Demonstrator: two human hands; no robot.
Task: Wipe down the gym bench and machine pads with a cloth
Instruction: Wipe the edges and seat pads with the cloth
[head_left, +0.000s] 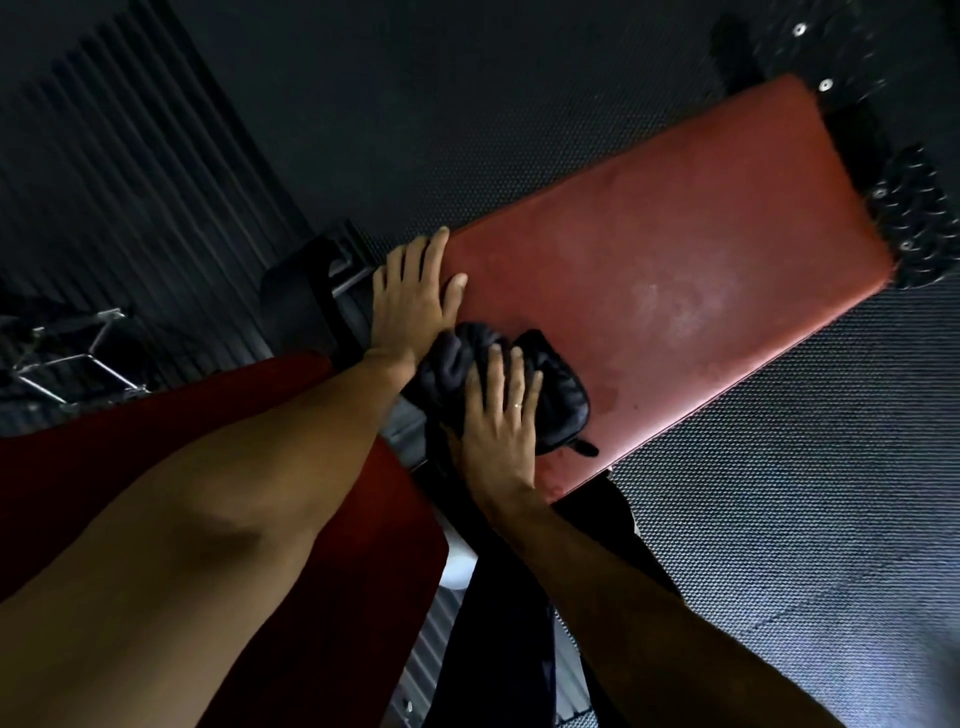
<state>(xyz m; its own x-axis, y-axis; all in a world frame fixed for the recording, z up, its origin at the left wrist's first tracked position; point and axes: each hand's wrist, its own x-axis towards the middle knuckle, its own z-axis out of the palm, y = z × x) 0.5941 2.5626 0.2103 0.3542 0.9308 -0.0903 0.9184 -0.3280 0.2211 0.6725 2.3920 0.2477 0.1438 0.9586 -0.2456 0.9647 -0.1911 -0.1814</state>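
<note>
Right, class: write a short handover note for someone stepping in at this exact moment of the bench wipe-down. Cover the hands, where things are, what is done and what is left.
Left hand: open, flat on the near corner of the red bench pad, apparently bracing.
Right hand: open, with straight fingers pressing the dark cloth onto the pad's near end.
Done: wiping is under way at the near end. There is a pale streaky patch mid-pad; I cannot tell whether it is wipe marks or wear.
Left: probably the rest of the pad toward the far end, then the machine pads, which are not in view.
</note>
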